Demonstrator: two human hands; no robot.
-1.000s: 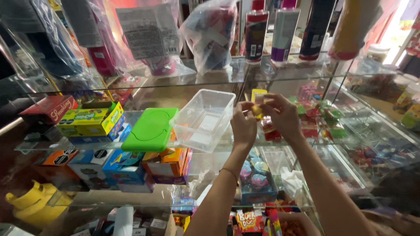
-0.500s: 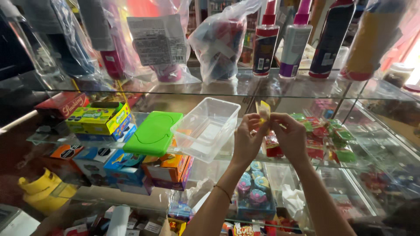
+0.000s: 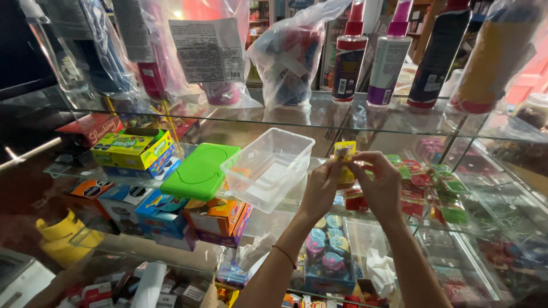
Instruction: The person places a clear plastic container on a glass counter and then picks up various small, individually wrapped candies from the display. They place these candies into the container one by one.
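Where glass shelves (image 3: 319,117) crowd a dim shop, left hand (image 3: 321,190) and right hand (image 3: 381,185) both pinching a yellow packet (image 3: 345,149).

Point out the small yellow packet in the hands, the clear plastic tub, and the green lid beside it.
small yellow packet (image 3: 345,149), head view, on its upper face above the fingertips.
clear plastic tub (image 3: 268,169), head view, on its near side wall.
green lid (image 3: 200,170), head view, on the middle of its flat top.
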